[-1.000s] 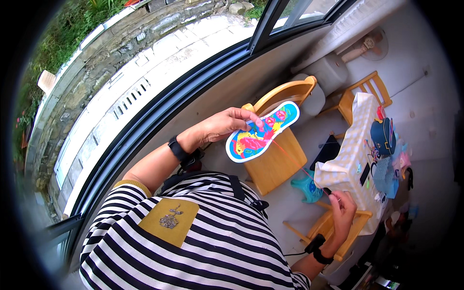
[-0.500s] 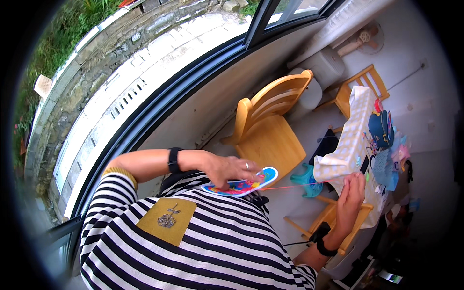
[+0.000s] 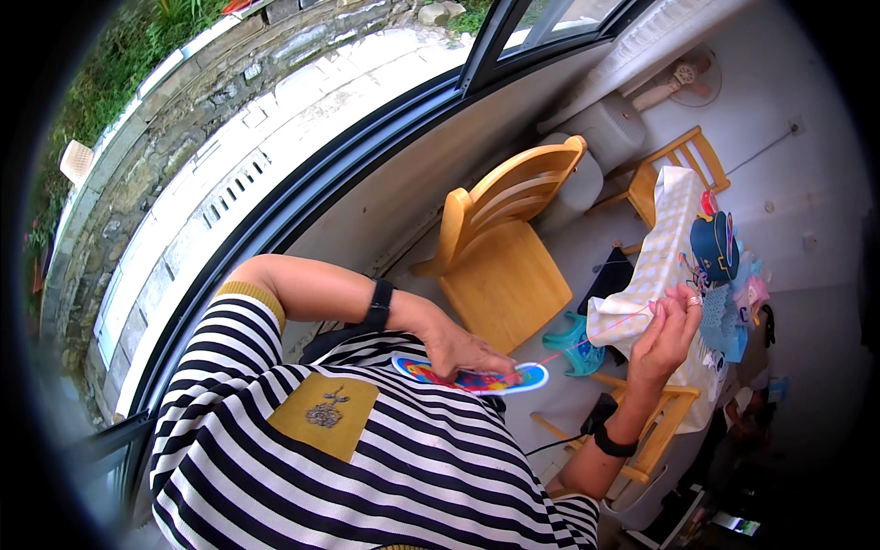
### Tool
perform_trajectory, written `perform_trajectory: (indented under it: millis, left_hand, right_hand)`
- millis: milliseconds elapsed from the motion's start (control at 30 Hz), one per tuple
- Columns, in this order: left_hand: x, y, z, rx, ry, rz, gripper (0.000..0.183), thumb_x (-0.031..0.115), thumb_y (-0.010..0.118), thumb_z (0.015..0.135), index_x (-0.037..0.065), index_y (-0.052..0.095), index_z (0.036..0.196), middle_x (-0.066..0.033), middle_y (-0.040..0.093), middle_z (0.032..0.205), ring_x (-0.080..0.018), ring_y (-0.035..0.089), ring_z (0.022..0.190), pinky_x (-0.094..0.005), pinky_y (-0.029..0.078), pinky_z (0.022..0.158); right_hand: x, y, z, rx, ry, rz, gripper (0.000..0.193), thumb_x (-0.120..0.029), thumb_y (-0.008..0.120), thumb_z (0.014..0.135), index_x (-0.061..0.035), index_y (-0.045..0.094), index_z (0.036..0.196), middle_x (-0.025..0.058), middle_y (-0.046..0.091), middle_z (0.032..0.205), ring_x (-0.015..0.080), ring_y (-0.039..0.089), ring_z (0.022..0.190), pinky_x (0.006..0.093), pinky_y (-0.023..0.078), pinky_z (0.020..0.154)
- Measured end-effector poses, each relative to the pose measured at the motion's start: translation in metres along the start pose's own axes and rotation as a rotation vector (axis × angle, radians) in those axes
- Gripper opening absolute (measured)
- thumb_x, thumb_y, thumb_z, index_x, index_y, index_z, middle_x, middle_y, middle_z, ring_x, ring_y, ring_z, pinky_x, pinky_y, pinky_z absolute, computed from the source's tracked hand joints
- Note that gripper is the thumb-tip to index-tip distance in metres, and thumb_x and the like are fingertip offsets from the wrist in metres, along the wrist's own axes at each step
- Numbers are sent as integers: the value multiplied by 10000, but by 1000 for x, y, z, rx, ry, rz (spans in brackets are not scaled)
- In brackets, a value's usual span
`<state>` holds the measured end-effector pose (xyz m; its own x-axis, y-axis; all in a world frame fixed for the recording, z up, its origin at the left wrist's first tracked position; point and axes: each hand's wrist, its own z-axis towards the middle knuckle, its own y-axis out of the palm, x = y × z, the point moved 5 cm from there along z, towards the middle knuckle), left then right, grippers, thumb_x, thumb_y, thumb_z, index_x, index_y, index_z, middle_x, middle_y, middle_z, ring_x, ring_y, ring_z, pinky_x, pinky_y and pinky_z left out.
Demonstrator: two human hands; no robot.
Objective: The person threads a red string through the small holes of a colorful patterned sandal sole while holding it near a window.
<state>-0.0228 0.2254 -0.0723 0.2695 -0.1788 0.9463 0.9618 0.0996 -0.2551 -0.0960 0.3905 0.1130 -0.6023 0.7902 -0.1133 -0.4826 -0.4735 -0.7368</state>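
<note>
My left hand (image 3: 458, 352) is closed over a colourful insole (image 3: 529, 377) with a blue and white rim and red and yellow patterning, held against my front. The fingers cover much of its middle. From the insole a thin pink thread (image 3: 591, 340) runs taut up to the right. My right hand (image 3: 667, 335) is raised, with thumb and fingers pinched together on the thread's far part. Whether a needle is also between those fingers is too small to tell.
A wooden chair (image 3: 509, 280) stands ahead of me. To the right is a table under a checked cloth (image 3: 665, 225), bearing a dark blue bag (image 3: 713, 246) and blue pieces. A turquoise stool (image 3: 576, 346) sits below its edge. A window frame (image 3: 357, 151) runs along the left.
My left hand and the insole have shifted right and slightly down. My right hand has risen a little with the thread, which now slants more steeply.
</note>
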Motion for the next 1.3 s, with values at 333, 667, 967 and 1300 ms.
perform_trajectory:
  millis: [333, 667, 967, 1300]
  left_hand:
    - [25, 10, 19, -37, 148, 398, 558, 246, 639, 776, 186, 486, 1309, -107, 206, 1529, -367, 106, 1421, -556, 142, 1108]
    - [14, -68, -22, 319, -120, 1004, 151, 199, 615, 780, 64, 659, 832, -139, 629, 1059, -277, 543, 1107, -460, 442, 887]
    - [24, -119, -90, 816, -515, 343, 183, 126, 633, 846, -38, 582, 782, -226, 566, 667, -366, 577, 644, -408, 444, 591]
    - [31, -109, -179, 1268, -737, 104, 225, 164, 687, 799, -31, 638, 901, -140, 591, 656, -165, 599, 644, -338, 481, 614]
  right_hand:
    - [-24, 14, 17, 71, -22, 124, 145, 85, 490, 872, 66, 552, 1001, 191, 511, 1046, 318, 553, 936, 344, 520, 747]
    - [18, -16, 11, 85, 41, -215, 105, 66, 483, 891, 55, 513, 991, 217, 500, 1009, 400, 521, 986, 445, 431, 862]
    - [7, -33, -1, 68, 85, -319, 83, 46, 489, 898, 49, 535, 967, 208, 531, 971, 390, 539, 929, 406, 456, 803]
    - [165, -112, -85, 184, 473, -454, 105, -33, 540, 873, -7, 567, 971, 145, 561, 916, 274, 572, 805, 361, 466, 753]
